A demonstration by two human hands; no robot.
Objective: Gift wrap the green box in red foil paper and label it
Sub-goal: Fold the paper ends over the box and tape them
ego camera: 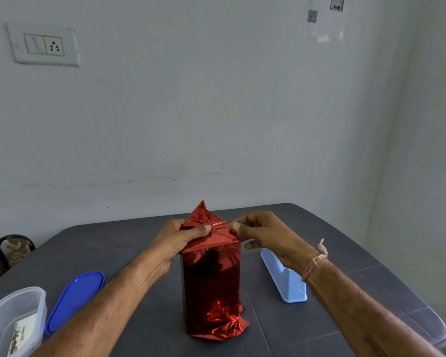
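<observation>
1. Head view: the box (211, 279) stands upright on the counter (113, 248), about midway between its left and right edges and closer to the near edge. It is fully covered in foil (204, 217), and no green shows.
2. The hands are apart, both at the box's top. The left hand (180, 240) grips the upper left side with its thumb pressing the folded foil down. The right hand (263, 233) pinches the foil at the top right corner.
3. Handling: the box looks stiff and probably light, since it stands tall on a small base and could tip under a sideways pull. It is best held round the upper body, as the left hand does.
4. The foil looks thin, slick and easily creased. It peaks loosely at the top's far side and bunches at the bottom near corner. It should be taken by edges and corners, with folds pressed flat against the box faces. A hard tug may tear it.
5. Containers: a clear tub (36, 300) sits at the near left corner with printed paper inside, possibly labels, though this is too small to read. Its blue lid (74, 300) lies just beside it.
6. A light-blue dispenser (286, 282) sits right of the box, partly behind the right wrist. A second clear container (438, 331) shows at the near right edge, its contents hidden.
</observation>
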